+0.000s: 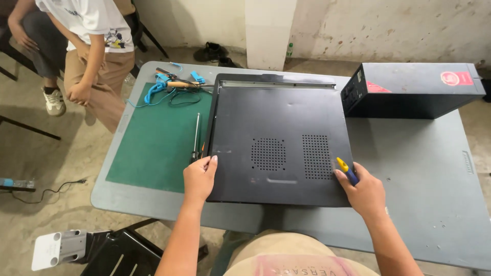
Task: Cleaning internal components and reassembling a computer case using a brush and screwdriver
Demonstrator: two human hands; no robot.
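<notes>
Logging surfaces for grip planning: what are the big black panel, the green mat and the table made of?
Black panel: looks like painted sheet metal, matte, with punched vent holes and a folded edge. Green mat: probably rubber or vinyl, flat, dull, no glare. Table: likely moulded plastic, grey, with rounded corners and slight sheen.

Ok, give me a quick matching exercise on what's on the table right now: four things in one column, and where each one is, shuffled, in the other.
Things:
1. computer case side panel
2. black box unit
3. long screwdriver
4. yellow-and-blue tool

Places:
A. lying on the green mat
B. in the right hand
C. far right of the table
D. middle of the table, its left edge touched by the left hand

Pairs: 1-D, 2-C, 3-A, 4-B
</notes>
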